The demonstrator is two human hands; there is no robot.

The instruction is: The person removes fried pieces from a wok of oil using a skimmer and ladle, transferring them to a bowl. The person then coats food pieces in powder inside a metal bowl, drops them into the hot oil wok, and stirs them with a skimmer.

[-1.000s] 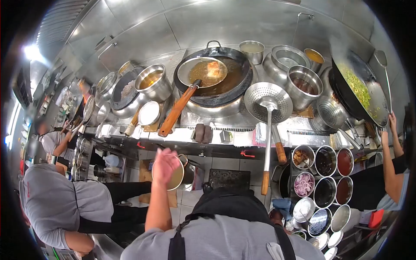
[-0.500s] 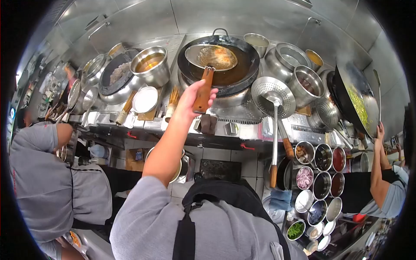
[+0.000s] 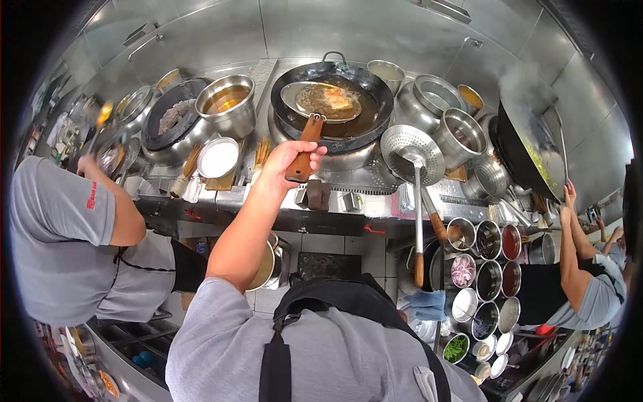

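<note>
My left hand is closed around the wooden handle of a round strainer. The strainer's bowl rests low in a large black wok of brown oil, partly under the surface. Inside it a golden-brown piece of fried food sits among bubbles. What the piece is, I cannot tell. My right hand is out of view. To the right of the wok lies a perforated skimmer with a long wood-tipped handle, touched by no hand.
A steel pot of yellow liquid stands left of the wok. Several steel containers of ingredients are at the right. One co-worker stands at the left; another person's arms hold a tilted, steaming wok at the right.
The strainer has sunk lower into the oil, and bubbles now surround the food. My left hand has shifted slightly left and down. The left co-worker has turned and reaches toward the stove.
</note>
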